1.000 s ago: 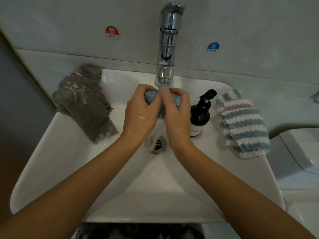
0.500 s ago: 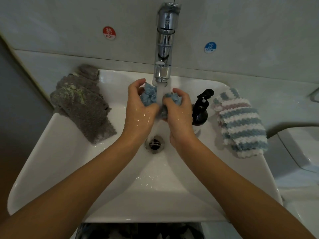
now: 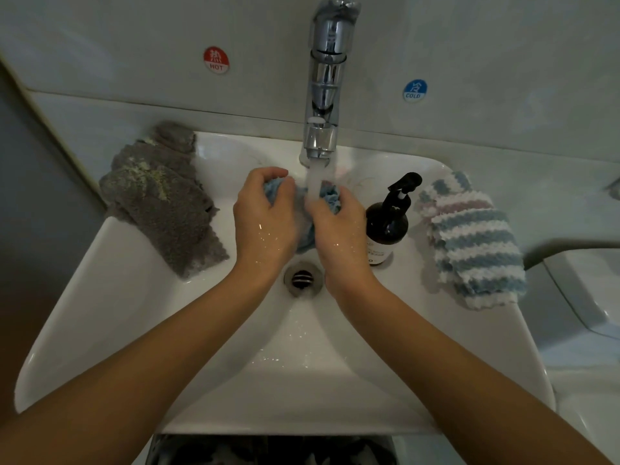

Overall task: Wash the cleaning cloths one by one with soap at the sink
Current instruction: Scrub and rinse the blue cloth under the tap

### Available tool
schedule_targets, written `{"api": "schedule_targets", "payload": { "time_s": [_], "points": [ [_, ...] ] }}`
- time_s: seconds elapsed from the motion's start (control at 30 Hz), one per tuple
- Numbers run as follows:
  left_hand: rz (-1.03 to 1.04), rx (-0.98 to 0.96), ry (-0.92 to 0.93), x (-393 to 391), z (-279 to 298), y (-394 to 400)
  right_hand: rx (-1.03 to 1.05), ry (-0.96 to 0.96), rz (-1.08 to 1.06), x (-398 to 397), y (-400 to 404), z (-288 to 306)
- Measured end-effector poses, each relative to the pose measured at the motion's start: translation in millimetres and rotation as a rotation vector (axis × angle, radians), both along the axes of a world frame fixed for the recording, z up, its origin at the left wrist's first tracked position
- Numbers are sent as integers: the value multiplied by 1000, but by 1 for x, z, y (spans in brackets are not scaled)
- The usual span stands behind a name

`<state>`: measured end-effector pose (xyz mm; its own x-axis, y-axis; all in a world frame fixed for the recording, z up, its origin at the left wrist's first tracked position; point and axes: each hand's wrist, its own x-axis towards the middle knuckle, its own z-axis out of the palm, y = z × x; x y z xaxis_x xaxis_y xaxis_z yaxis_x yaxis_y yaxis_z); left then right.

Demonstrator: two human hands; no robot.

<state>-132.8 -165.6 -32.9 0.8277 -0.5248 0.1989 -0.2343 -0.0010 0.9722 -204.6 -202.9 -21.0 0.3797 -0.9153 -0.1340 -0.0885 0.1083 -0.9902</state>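
Observation:
A wet light-blue cloth (image 3: 330,198) is bunched between both hands under the running water from the chrome tap (image 3: 323,95). My left hand (image 3: 263,218) grips its left part with curled fingers. My right hand (image 3: 340,226) grips its right part. Most of the cloth is hidden by the hands. A grey cloth (image 3: 167,199) with pale stains lies on the sink's left rim. On the right rim lies a blue, pink and white striped cloth (image 3: 469,239). A dark pump soap bottle (image 3: 387,226) stands just right of my right hand.
The white sink (image 3: 302,380) has its drain (image 3: 303,278) below the hands. Red HOT (image 3: 216,59) and blue COLD (image 3: 415,90) stickers mark the wall behind the tap. A white fixture (image 3: 590,297) sits to the right of the sink.
Both hands keep rubbing the blue cloth under the stream. They were pressed together a second ago, then spread apart, and now the left fingers curl over the cloth's top.

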Motion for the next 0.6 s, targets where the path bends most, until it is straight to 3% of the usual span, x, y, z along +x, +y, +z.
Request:
{"api": "schedule_targets", "payload": {
  "time_s": [0.1,0.27,0.4,0.6],
  "points": [
    [20,-26,-20,5,-1,0,-88,88,108,3,5,0],
    [-34,-3,-42,1,0,2,-53,118,194,1,4,1],
    [-153,-13,68,-11,3,2,-133,30,65,1,-1,2],
    [-199,-64,145,-19,6,3,-46,-59,-120,1,-6,0]
  ]
}}
